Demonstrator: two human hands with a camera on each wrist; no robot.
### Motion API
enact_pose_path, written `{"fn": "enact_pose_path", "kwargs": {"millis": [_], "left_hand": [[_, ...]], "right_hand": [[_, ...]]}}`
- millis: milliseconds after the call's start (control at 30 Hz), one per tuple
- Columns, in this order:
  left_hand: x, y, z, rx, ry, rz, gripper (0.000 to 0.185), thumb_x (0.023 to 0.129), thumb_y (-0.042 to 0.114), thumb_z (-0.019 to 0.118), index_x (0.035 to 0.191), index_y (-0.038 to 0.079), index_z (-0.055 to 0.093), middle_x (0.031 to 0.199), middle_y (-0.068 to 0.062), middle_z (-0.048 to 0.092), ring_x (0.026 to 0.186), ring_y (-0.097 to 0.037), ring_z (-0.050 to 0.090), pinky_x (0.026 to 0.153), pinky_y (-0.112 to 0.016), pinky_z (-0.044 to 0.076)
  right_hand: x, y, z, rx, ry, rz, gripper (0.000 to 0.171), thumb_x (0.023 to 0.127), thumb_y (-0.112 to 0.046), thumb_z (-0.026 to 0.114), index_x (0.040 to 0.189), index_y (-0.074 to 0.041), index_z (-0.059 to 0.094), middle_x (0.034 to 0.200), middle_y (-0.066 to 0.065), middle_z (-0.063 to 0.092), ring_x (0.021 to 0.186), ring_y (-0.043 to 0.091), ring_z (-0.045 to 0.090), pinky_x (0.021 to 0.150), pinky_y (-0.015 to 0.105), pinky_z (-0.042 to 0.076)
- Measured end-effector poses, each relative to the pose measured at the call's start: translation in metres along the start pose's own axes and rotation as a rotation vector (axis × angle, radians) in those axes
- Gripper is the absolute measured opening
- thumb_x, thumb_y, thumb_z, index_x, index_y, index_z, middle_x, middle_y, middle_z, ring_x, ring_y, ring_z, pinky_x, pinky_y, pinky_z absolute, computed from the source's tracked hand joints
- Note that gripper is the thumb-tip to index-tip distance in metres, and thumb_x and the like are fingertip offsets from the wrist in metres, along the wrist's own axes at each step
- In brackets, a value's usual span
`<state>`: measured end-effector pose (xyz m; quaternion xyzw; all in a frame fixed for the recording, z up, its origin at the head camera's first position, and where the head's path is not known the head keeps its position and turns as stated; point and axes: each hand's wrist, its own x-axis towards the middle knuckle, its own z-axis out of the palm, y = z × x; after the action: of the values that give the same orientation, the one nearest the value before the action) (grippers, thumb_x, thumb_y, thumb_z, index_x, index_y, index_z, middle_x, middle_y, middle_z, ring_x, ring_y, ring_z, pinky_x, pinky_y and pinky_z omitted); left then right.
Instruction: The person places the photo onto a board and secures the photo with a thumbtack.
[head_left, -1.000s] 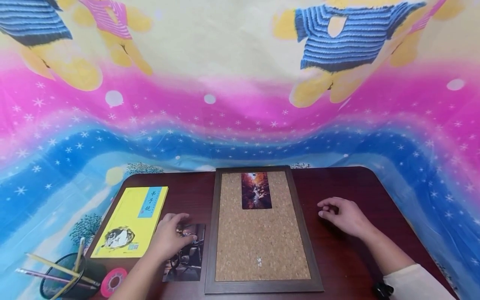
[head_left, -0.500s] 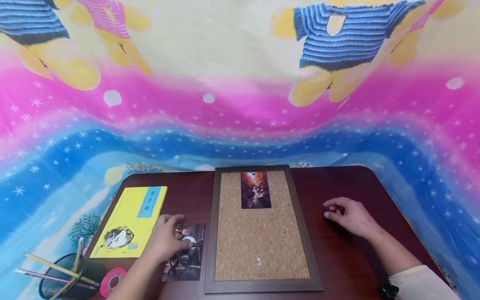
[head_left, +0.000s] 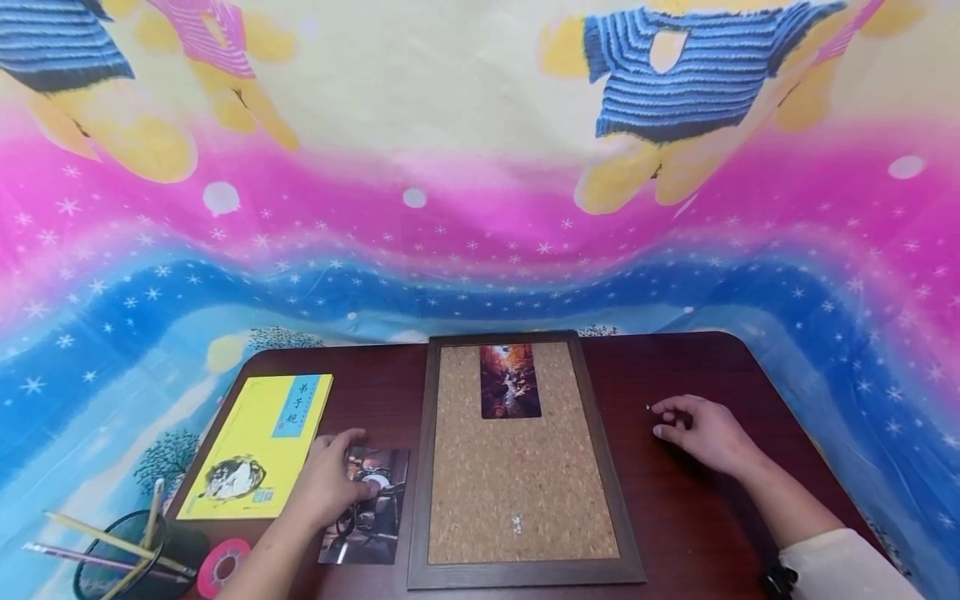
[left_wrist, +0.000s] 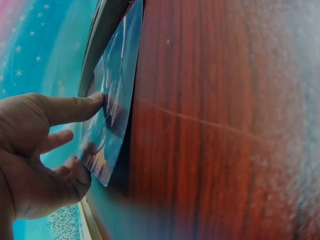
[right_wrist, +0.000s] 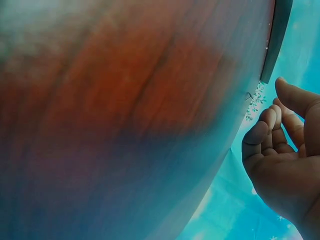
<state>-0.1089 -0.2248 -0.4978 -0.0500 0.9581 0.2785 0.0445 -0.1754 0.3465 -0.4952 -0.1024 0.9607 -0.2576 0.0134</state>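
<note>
My left hand (head_left: 333, 479) is at the left edge of a glossy motorcycle photo (head_left: 375, 525), lying left of the corkboard. In the left wrist view, the thumb and fingers pinch this photo (left_wrist: 112, 100), and its near end is raised off the tabletop. My right hand (head_left: 701, 429) hovers low at the right of the board, its fingers loosely bent and holding nothing visible. A tiny white speck (head_left: 648, 407) shows just beyond its fingertips. The framed corkboard (head_left: 525, 475) lies between the hands, with an autumn stream photo (head_left: 510, 383) at its top.
A yellow book (head_left: 240, 458) lies at the left of the dark red table (head_left: 622, 367). Near the front left are a black mesh cup (head_left: 176, 550) of pencils and a pink tape roll (head_left: 223, 568). A small cluster of clear pieces (head_left: 517, 523) sits low on the cork.
My right hand has drawn slightly to the right, and the white speck now shows by its fingertips. The left hand has shifted a little left, and the motorcycle photo's near end has moved slightly left.
</note>
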Motion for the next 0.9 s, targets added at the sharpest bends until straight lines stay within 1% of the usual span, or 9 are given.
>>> {"fn": "enact_pose_path", "kwargs": {"millis": [133,200,300,400,467,533,633,700,900], "left_hand": [[-0.001,0.000,-0.001,0.033,0.006,0.014,0.083,0.059,0.027,0.090,0.133,0.014,0.054,0.122,-0.019,0.055,0.097,-0.031,0.056,0.082,-0.050,0.049],[-0.002,-0.001,-0.001,0.037,0.004,0.016,0.081,0.060,0.027,0.090,0.132,0.014,0.055,0.120,-0.016,0.057,0.093,-0.028,0.057,0.079,-0.048,0.049],[-0.002,-0.001,-0.001,0.024,0.006,0.023,0.078,0.062,0.026,0.089,0.131,0.013,0.056,0.121,-0.016,0.060,0.099,-0.030,0.058,0.083,-0.049,0.049],[-0.002,-0.002,-0.001,0.011,0.010,0.027,0.076,0.063,0.024,0.089,0.130,0.012,0.057,0.121,-0.014,0.062,0.100,-0.029,0.060,0.083,-0.048,0.049],[-0.001,-0.002,-0.001,0.007,0.013,0.028,0.075,0.063,0.022,0.089,0.130,0.012,0.057,0.117,-0.012,0.064,0.093,-0.025,0.061,0.078,-0.044,0.050],[-0.001,-0.002,-0.001,0.000,0.014,0.023,0.073,0.063,0.020,0.088,0.129,0.012,0.058,0.111,-0.009,0.065,0.083,-0.021,0.059,0.071,-0.039,0.049],[-0.001,-0.003,-0.002,-0.018,0.005,0.009,0.072,0.064,0.017,0.087,0.129,0.012,0.057,0.096,-0.004,0.065,0.073,-0.017,0.055,0.062,-0.033,0.045],[-0.001,-0.003,-0.002,-0.030,0.002,-0.001,0.070,0.065,0.015,0.086,0.129,0.013,0.057,0.089,-0.001,0.063,0.072,-0.016,0.055,0.060,-0.031,0.044],[-0.001,-0.005,-0.003,-0.049,-0.009,-0.011,0.069,0.067,0.015,0.086,0.130,0.013,0.057,0.078,0.001,0.057,0.072,-0.015,0.054,0.058,-0.031,0.044]], "right_hand": [[0.007,0.000,0.000,0.009,-0.019,0.020,0.027,0.088,-0.026,0.072,0.113,-0.017,0.068,0.088,-0.004,0.058,0.071,0.016,0.051,0.062,0.028,0.040],[0.009,-0.001,0.000,0.015,-0.025,0.034,0.027,0.088,-0.026,0.072,0.112,-0.016,0.067,0.087,-0.003,0.059,0.071,0.016,0.051,0.062,0.029,0.040],[0.013,-0.002,0.000,0.019,-0.033,0.044,0.028,0.088,-0.026,0.071,0.113,-0.014,0.067,0.087,-0.003,0.059,0.071,0.016,0.050,0.062,0.030,0.039],[0.017,-0.002,0.001,0.019,-0.030,0.050,0.029,0.088,-0.026,0.071,0.113,-0.011,0.066,0.087,-0.002,0.059,0.072,0.016,0.050,0.064,0.031,0.039],[0.020,-0.002,0.003,0.016,-0.030,0.059,0.030,0.088,-0.025,0.071,0.114,-0.011,0.066,0.088,-0.002,0.059,0.073,0.017,0.051,0.065,0.032,0.040],[0.022,-0.001,0.005,0.010,-0.031,0.066,0.030,0.088,-0.026,0.071,0.114,-0.010,0.066,0.088,-0.002,0.060,0.075,0.016,0.052,0.066,0.033,0.041],[0.025,0.002,0.007,-0.004,-0.038,0.077,0.030,0.089,-0.026,0.070,0.114,-0.010,0.066,0.089,-0.002,0.061,0.076,0.016,0.054,0.066,0.033,0.043],[0.027,0.003,0.008,-0.012,-0.042,0.078,0.030,0.089,-0.026,0.070,0.114,-0.009,0.066,0.088,-0.002,0.061,0.076,0.015,0.054,0.067,0.034,0.044],[0.032,0.002,0.009,-0.031,-0.060,0.077,0.029,0.090,-0.025,0.068,0.112,-0.006,0.066,0.085,-0.002,0.062,0.075,0.015,0.056,0.066,0.034,0.044]]}}
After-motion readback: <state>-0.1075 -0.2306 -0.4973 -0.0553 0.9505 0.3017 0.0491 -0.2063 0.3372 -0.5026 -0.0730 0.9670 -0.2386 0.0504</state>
